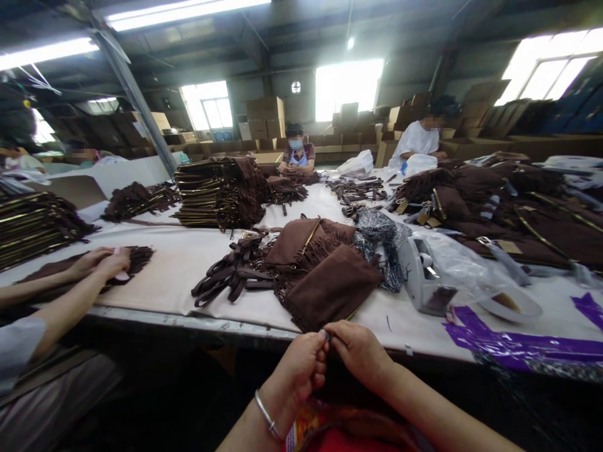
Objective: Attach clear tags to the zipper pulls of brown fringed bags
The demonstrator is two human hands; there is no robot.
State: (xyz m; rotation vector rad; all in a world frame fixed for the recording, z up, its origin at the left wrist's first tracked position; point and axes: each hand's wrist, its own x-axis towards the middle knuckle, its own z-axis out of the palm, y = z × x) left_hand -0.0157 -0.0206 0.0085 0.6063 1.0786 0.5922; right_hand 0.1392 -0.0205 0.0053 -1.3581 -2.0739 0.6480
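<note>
My left hand (304, 364) and my right hand (357, 351) meet fingertip to fingertip just in front of the table edge. Both are closed in a pinch, with a small dark bit (328, 336) between them, too small to name. A silver bangle (267, 414) circles my left wrist. Right beyond my fingers lies a brown fringed pouch (332, 282), with another brown fringed piece (294, 242) behind it. Dark brown straps (235, 270) lie in a loose heap to the left of these.
A grey tape dispenser (426, 276), clear plastic (459, 260) and purple film (522, 345) lie to the right. Tall stacks of brown pouches (211, 191) stand farther back. At left, a co-worker's hands (106, 263) work on brown fringed material. Other people sit across the table.
</note>
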